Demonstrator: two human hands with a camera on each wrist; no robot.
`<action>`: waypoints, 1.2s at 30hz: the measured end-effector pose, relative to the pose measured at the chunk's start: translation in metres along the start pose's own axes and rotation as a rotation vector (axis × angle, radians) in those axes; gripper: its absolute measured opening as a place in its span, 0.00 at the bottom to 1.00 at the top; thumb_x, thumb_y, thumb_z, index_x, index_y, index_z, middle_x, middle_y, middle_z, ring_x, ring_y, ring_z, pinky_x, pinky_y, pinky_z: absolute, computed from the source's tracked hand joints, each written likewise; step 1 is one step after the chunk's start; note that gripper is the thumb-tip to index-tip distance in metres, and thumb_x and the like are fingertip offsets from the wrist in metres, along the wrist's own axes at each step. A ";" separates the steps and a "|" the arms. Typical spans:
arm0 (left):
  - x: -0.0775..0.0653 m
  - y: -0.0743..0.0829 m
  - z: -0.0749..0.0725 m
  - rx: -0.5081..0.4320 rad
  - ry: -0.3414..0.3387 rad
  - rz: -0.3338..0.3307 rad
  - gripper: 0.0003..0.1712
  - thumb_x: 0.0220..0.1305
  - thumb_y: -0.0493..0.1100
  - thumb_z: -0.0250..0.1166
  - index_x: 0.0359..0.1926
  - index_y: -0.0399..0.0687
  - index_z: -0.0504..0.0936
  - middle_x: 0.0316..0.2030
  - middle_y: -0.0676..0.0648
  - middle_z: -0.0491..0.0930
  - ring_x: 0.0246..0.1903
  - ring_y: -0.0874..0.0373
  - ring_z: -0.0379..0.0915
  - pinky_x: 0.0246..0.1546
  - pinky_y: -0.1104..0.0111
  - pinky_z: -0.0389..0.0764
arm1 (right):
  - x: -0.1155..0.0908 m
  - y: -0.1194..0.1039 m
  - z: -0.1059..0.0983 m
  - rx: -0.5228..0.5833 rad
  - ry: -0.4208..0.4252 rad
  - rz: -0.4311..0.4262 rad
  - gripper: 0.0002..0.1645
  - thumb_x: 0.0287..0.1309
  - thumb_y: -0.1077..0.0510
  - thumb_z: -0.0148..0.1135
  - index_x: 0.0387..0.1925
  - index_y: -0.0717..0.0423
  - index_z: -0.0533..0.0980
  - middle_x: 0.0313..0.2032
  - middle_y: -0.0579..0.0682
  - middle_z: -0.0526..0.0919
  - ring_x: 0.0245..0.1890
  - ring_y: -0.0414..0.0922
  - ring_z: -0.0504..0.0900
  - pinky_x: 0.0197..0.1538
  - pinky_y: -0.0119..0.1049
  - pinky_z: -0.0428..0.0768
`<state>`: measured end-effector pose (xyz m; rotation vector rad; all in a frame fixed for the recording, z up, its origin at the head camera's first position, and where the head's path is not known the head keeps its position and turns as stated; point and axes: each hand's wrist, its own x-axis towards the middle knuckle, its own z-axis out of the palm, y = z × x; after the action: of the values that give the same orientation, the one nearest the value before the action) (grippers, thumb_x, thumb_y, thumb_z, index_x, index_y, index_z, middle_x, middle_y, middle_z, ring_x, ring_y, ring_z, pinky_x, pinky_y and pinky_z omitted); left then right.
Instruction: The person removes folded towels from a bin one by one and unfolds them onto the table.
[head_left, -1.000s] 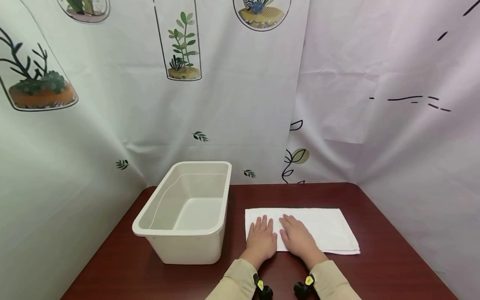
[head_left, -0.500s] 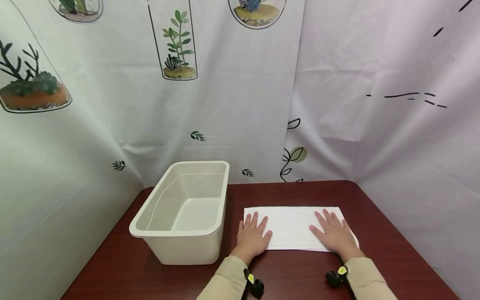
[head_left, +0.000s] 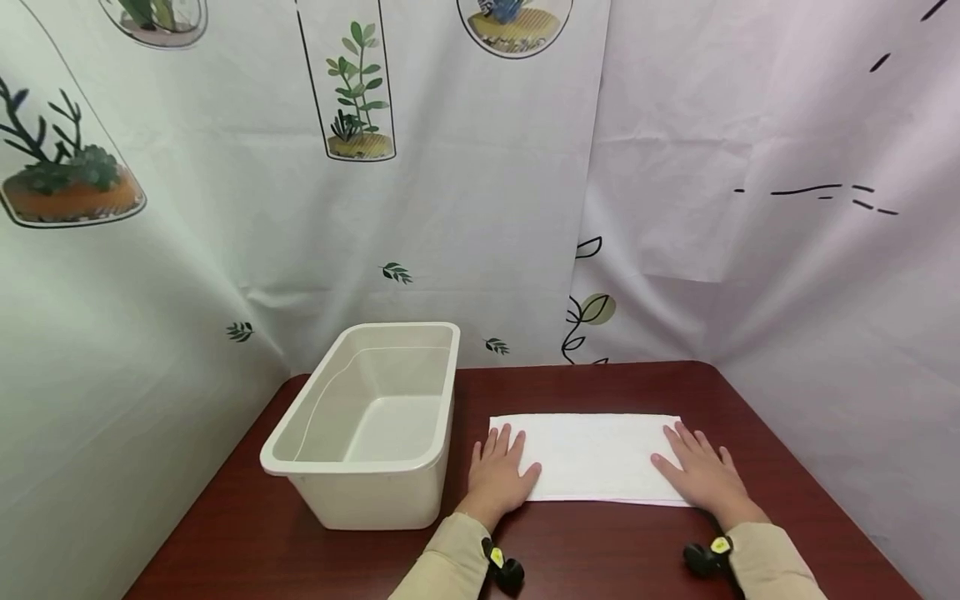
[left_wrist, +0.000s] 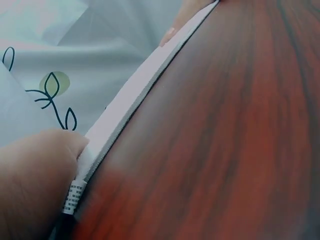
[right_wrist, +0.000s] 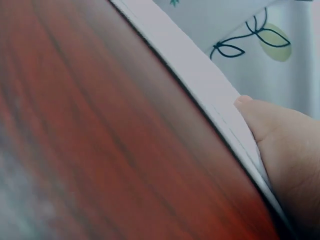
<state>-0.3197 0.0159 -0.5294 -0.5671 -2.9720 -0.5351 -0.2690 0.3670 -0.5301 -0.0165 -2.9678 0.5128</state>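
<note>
A white folded cloth [head_left: 592,458] lies flat on the table, its long edge facing me. On its left end rests my left hand [head_left: 498,475], palm down with the fingers spread. My right hand [head_left: 705,473] lies palm down over the right end, fingers straight and apart. In the left wrist view the left thumb [left_wrist: 45,160] lies beside the near edge of the cloth [left_wrist: 120,105], and part of the other hand shows at the top. The right wrist view has the right thumb [right_wrist: 265,120] on top of the cloth [right_wrist: 185,60].
An off-white plastic tub [head_left: 393,500] stands on the table, left of the cloth and close to my left hand. Behind the dark red-brown table [head_left: 600,550] hangs a white printed curtain [head_left: 480,208], which also closes off both sides.
Both hands were near each other on the left half of the cloth. The right hand has slid right to the far end; the left has shifted slightly left. The tub has stayed put.
</note>
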 end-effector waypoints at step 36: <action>-0.046 -0.010 -0.017 0.032 -0.029 0.392 0.36 0.57 0.56 0.60 0.69 0.61 0.75 0.72 0.50 0.67 0.74 0.47 0.58 0.70 0.44 0.60 | -0.066 0.068 -0.025 0.370 0.110 -0.354 0.33 0.51 0.54 0.78 0.61 0.46 0.80 0.66 0.24 0.70 0.67 0.12 0.45 0.63 0.18 0.30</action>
<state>-0.2809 -0.0145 -0.5225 -1.1263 -2.7759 -0.4431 -0.2010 0.4375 -0.5382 0.4878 -2.6368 0.9559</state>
